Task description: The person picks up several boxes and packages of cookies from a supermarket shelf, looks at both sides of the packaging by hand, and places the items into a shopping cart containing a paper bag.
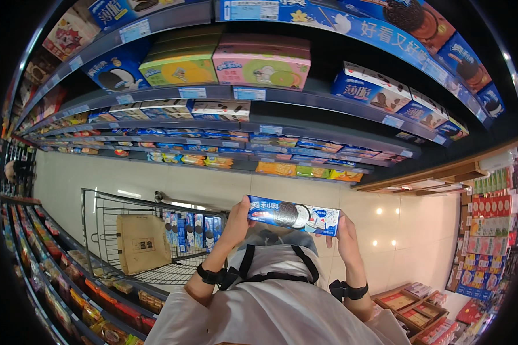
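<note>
A long blue box of Oreo cookies [291, 215], printed with a dark and a white cookie, is held level in front of my body. My left hand [241, 214] grips its left end, and my right hand [344, 230] grips its right end. Some fingers of both hands are hidden behind the box. To the left stands a wire shopping cart [101, 241]. Inside it are a brown paper bag [142, 243] and several blue cookie boxes [194, 230] standing side by side.
Ahead runs a long shelf rack [285, 92] stocked with cookie boxes, including a pink box [263, 64] and a yellow-green box [179, 64]. Another snack shelf [77, 297] borders the left. Wooden display crates [410, 308] stand at the lower right on the tiled floor [384, 254].
</note>
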